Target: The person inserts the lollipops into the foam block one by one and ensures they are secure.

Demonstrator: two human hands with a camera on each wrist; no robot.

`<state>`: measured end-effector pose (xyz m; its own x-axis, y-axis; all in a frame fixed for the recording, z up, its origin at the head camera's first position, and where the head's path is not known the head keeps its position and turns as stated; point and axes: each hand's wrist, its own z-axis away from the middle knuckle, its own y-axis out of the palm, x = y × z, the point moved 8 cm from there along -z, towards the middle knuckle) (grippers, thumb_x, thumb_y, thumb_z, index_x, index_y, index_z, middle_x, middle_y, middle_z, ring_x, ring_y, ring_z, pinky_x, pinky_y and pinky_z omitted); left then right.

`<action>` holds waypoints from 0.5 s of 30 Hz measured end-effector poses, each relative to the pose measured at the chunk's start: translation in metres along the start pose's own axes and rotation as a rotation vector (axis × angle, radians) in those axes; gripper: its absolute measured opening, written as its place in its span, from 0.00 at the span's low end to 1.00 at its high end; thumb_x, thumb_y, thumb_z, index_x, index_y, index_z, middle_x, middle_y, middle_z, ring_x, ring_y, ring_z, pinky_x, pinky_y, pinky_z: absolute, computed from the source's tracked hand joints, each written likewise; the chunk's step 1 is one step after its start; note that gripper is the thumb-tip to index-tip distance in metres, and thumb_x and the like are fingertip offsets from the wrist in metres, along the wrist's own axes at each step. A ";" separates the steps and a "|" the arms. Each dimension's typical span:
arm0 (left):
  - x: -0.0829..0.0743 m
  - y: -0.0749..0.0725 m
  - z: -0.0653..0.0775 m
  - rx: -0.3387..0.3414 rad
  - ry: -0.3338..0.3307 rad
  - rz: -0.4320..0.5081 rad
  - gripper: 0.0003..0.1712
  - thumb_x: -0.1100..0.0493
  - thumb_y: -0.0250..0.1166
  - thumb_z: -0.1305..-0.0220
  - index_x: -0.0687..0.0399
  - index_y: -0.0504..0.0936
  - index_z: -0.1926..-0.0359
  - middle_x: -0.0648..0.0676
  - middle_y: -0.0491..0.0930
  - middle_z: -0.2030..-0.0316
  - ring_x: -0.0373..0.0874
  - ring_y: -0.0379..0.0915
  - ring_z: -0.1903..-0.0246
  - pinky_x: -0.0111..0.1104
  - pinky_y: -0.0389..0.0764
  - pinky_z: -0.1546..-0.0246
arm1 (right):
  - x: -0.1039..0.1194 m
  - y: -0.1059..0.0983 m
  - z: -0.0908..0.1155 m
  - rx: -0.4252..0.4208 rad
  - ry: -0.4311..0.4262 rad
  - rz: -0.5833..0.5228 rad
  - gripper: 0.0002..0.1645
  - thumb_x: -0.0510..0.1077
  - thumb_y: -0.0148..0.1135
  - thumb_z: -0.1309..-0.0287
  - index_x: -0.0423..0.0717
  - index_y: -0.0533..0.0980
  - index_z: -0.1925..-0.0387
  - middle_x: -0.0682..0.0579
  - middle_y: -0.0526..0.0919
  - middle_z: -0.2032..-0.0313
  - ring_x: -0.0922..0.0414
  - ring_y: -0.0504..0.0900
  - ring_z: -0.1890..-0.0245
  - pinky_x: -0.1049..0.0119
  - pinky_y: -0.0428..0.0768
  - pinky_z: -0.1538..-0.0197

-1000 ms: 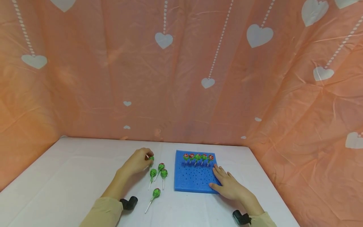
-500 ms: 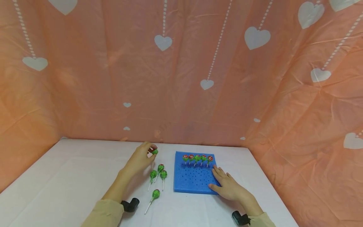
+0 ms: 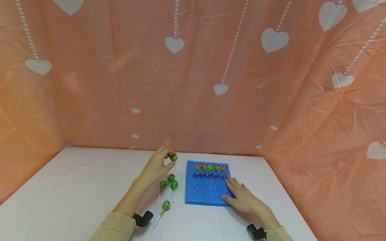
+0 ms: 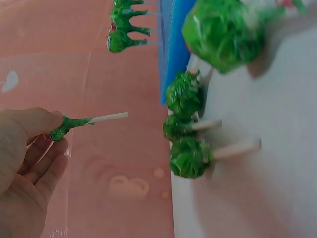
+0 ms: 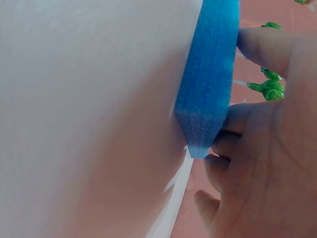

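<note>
My left hand (image 3: pixel 156 165) pinches a green-wrapped lollipop (image 3: pixel 174 158) by its candy head, above the table and left of the board. In the left wrist view the held lollipop (image 4: pixel 62 130) has its white stick pointing away from the fingers. My right hand (image 3: pixel 242 197) rests with spread fingers on the right edge of a blue foam board (image 3: pixel 205 197) dotted with small holes. Along the board's far part, several lollipops (image 3: pixel 210 168) in red and green wrappers stand upright in a row. In the right wrist view the fingers lie against the foam block (image 5: pixel 208 69).
Several loose lollipops lie on the white table (image 3: pixel 75 187) left of the board, one lollipop (image 3: pixel 166 205) nearer the front. An orange curtain (image 3: pixel 193 100) with pale hearts hangs behind and at the sides. Each wrist bears a black camera (image 3: pixel 143 219).
My left hand has lifted its lollipop from beside the loose ones and carried it away from me and to the right, towards the board. The right hand stays on the board.
</note>
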<state>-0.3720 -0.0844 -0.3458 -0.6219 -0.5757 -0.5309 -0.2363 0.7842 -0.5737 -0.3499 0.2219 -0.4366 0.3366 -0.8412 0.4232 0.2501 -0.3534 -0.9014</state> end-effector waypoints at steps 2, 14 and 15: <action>-0.004 0.003 -0.001 0.010 -0.009 0.005 0.18 0.74 0.75 0.44 0.64 0.82 0.53 0.58 0.80 0.54 0.52 0.81 0.56 0.45 0.85 0.52 | 0.000 0.000 0.000 -0.002 0.002 0.001 0.48 0.59 0.59 0.27 0.31 0.57 0.22 0.36 0.51 0.20 0.35 0.46 0.20 0.32 0.44 0.23; -0.024 0.022 -0.002 0.058 -0.010 0.027 0.16 0.70 0.75 0.40 0.58 0.82 0.53 0.52 0.78 0.55 0.48 0.80 0.56 0.38 0.84 0.54 | -0.002 0.002 0.000 -0.014 -0.001 0.007 0.48 0.59 0.59 0.27 0.31 0.57 0.23 0.36 0.51 0.20 0.36 0.46 0.20 0.33 0.44 0.23; -0.026 0.024 -0.002 0.066 -0.013 0.030 0.16 0.70 0.75 0.40 0.58 0.82 0.53 0.52 0.78 0.55 0.48 0.80 0.56 0.39 0.84 0.54 | -0.002 0.002 0.000 -0.014 -0.001 0.007 0.48 0.59 0.59 0.27 0.31 0.57 0.23 0.36 0.51 0.20 0.36 0.46 0.20 0.33 0.44 0.23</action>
<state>-0.3633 -0.0504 -0.3442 -0.6178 -0.5552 -0.5568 -0.1676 0.7848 -0.5966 -0.3502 0.2233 -0.4391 0.3396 -0.8433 0.4166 0.2351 -0.3528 -0.9057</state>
